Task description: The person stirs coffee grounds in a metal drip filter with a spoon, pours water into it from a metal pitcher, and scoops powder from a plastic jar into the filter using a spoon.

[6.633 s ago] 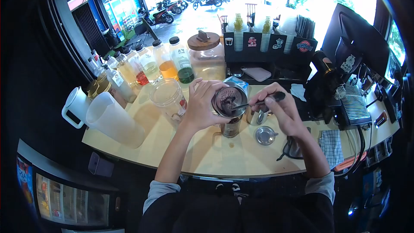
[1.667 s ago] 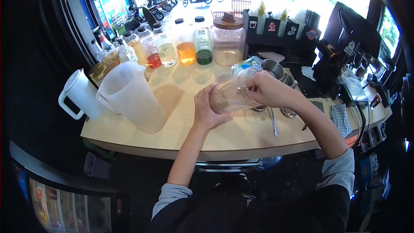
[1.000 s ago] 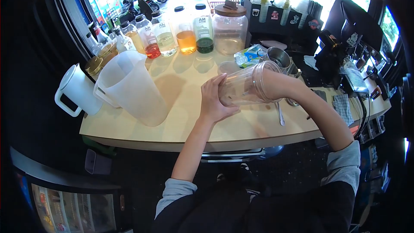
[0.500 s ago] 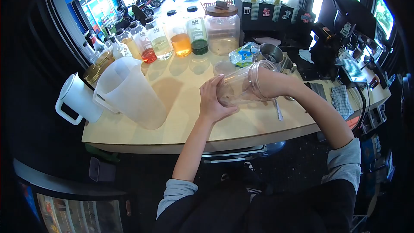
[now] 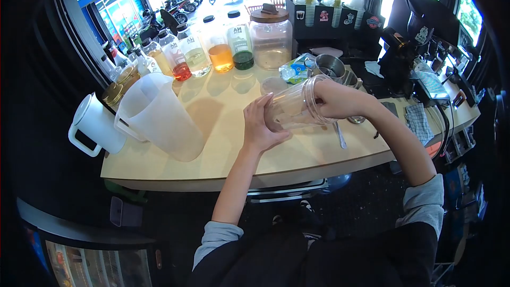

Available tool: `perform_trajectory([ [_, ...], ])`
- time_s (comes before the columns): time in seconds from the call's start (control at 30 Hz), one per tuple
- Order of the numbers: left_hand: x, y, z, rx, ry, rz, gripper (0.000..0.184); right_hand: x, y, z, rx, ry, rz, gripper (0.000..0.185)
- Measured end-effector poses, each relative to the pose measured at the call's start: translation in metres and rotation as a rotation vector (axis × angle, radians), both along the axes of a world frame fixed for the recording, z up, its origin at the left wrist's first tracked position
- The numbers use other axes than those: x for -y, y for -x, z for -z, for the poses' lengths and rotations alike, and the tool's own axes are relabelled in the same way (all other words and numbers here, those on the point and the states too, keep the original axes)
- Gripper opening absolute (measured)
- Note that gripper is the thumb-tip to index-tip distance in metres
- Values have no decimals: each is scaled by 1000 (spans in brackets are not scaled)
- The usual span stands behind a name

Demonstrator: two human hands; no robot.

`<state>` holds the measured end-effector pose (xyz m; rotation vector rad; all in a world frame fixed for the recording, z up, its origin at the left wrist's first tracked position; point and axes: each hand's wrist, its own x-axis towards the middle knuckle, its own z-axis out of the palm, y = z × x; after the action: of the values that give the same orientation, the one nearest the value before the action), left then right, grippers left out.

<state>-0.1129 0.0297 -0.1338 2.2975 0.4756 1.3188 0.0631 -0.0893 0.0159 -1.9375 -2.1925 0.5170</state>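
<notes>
A clear jar [image 5: 294,107] is tilted on its side above the table, its mouth facing right. My left hand [image 5: 260,122] grips the jar's base end, thumb below and fingers over the top. At the mouth, my right hand [image 5: 340,99] reaches partly into the jar with its fingers curled together. Whatever those fingers hold, if anything, is hidden. A spoon [image 5: 340,135] lies on the table just below the right hand. Behind the jar are a metal pitcher [image 5: 329,66], a blue-and-white packet [image 5: 295,69] and a round clear lid-like disc [image 5: 273,84].
To the left stand a large translucent pitcher [image 5: 164,119] and a white jug [image 5: 94,124]. Several bottles of coloured liquid, including an orange one [image 5: 220,57], line the back beside a wooden-lidded jar [image 5: 271,40]. A checked cloth [image 5: 418,122] hangs at the right edge.
My right hand has drawn partway back out of the jar's mouth. My left hand keeps its grip on the base. The view has shifted slightly.
</notes>
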Motion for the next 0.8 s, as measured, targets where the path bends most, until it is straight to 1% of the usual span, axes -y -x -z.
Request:
perform_trajectory([
  [0.07, 0, 0, 0, -4, 3, -1, 99, 0, -4, 9, -121, -183, -63, 10],
  [0.2, 1, 0, -1, -13, 6, 0, 99, 3, -1, 2, -67, -170, -53, 11],
  [0.27, 0, 0, 1, -11, 8, -3, 99, 8, 7, -13, -37, 7, 66, 15],
  [0.37, -1, 0, 2, -8, 4, -6, 99, 10, 2, -11, -81, -45, 8, 16],
  [0.5, -3, 0, 1, -4, -14, -6, 98, 16, 1, -16, -147, -26, 37, 21],
  [0.57, -2, 0, 0, -4, -20, -13, 98, 17, -6, -12, -241, -64, 57, 23],
  [0.6, -2, 0, 0, -6, -25, -19, 98, 19, -6, -14, -240, -65, 57, 23],
  [0.67, -1, 1, 0, -14, -24, -24, 98, 23, -6, -17, -391, -3, 157, 22],
  [0.7, -1, 1, 0, -22, -20, -29, 98, 24, -7, -17, -390, -6, 157, 22],
  [0.77, -1, 0, 0, -28, -17, -36, 98, 27, -11, -18, -620, 101, 257, 20],
  [0.8, -1, 0, 1, -35, -10, -43, 98, 28, -14, -17, -619, 98, 255, 20],
])
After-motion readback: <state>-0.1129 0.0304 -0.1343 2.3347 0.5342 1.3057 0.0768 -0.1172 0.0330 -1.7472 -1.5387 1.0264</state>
